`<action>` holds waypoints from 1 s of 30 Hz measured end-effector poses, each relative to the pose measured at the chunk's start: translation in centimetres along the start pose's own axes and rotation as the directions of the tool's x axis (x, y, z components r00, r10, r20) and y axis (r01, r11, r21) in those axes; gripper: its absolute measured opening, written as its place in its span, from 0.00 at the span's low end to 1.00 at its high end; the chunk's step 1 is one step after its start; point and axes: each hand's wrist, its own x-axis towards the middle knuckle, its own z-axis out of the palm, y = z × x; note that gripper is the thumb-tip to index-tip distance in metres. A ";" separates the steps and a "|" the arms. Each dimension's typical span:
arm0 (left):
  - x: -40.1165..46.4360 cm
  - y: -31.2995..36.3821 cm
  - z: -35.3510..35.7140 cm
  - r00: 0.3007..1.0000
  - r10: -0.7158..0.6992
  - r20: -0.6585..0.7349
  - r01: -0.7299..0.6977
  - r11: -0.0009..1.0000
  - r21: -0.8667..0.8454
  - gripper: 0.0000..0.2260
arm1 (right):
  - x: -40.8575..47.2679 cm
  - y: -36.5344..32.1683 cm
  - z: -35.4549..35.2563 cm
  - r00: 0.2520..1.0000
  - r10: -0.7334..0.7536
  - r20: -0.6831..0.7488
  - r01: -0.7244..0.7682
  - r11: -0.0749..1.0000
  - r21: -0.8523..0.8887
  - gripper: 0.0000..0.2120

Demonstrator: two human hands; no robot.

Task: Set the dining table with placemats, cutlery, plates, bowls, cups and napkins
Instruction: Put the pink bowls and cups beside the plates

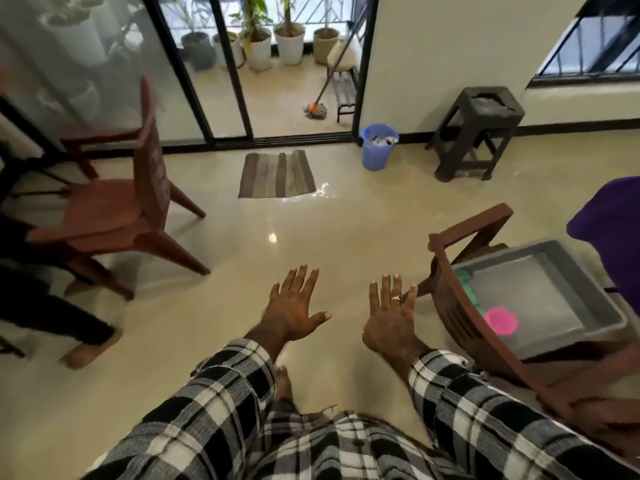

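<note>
A grey plastic tub [550, 299] rested on the seat of a brown wooden chair [485, 327] at the right of the view, just beside and to the right of the right hand [391, 317]. The little finger of that hand lay close to the chair's backrest rail; whether it touched could not be told. The left hand [294, 306] was well apart from the tub, over bare floor.

The tub was rectangular and shallow, with a pale, glossy bottom. Inside it, near the chair's back, lay a bright pink round item [501, 320], and a piece of green material [465, 278] sat in the corner beyond it. What these were was too blurred to tell.

Both hands were stretched forward side by side, palms down, fingers straight and spread, holding nothing. A ring showed on one finger of the right hand. Black-and-white checked sleeves [225, 403] covered both arms to the wrist.

Beyond, a second wooden chair [121, 202] stood at the left on the shiny cream floor [311, 237]. A striped mat [277, 174] lay before a sliding glass door, with a blue bin [377, 147] and a dark stool [478, 129] against the wall.
</note>
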 end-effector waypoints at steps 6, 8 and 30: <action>10.0 -5.5 -7.6 0.991 0.116 0.058 -0.122 0.986 0.112 0.46 | 8.4 -1.1 -5.7 0.988 0.151 0.013 -0.152 0.981 0.120 0.47; 14.3 -6.1 -9.5 0.985 0.161 0.063 -0.169 0.976 0.138 0.46 | 11.7 -0.6 -6.8 0.984 0.178 0.010 -0.178 0.977 0.114 0.49; 58.1 6.5 -23.7 0.848 0.476 0.233 -0.528 0.797 0.295 0.45 | 40.8 20.4 -12.8 0.849 0.519 0.098 -0.524 0.803 0.286 0.51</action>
